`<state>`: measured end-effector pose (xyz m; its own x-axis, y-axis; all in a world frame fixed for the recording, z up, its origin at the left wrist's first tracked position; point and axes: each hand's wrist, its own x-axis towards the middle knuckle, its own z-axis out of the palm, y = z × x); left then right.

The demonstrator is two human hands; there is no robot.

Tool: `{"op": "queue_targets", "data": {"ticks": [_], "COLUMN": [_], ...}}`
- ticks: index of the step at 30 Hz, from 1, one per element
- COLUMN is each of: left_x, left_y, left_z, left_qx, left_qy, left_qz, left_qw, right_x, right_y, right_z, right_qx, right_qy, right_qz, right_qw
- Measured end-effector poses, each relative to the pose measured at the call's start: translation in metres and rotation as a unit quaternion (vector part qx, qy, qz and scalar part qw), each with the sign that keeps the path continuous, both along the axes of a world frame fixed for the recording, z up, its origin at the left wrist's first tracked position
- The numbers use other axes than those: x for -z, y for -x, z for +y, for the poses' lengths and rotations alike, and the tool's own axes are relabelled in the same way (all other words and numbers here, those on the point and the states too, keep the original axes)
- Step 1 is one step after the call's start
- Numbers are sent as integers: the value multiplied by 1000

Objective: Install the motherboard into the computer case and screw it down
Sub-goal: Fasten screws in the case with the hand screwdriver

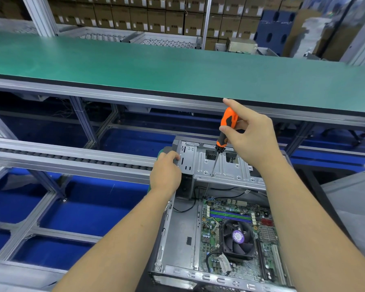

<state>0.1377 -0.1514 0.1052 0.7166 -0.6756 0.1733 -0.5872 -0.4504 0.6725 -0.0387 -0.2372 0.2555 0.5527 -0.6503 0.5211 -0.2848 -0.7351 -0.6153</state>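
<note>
One motherboard (pixel 236 234), one screwdriver (pixel 226 131), two hands

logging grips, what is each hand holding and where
Right hand pinches the screwdriver by its orange handle. Left hand grips the computer case at its far left corner.

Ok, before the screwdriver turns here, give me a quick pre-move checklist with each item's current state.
1. Motherboard lying inside the computer case: ok.
2. Right hand gripping the screwdriver: ok.
3. Screwdriver tip down on the metal drive bracket: ok.
4. Tip seated in a screw head: cannot tell.
5. Left hand steadying the case's far left corner: ok.
6. Black cables clear of the tip: ok.
</note>
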Motion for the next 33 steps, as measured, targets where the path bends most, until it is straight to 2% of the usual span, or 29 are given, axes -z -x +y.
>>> {"op": "queue_targets", "data": {"ticks": [33], "left_x": [-1], "left_y": [0], "left_z": [0], "left_qx": [0], "left_qy": [-3], "left_qz": [0], "left_qw": [1000], "right_x": [1], "right_y": [0], "right_z": [0], "right_qx": [-2], "right_qy": [-21], "right_qz": [1], "right_qw": [1000]}}
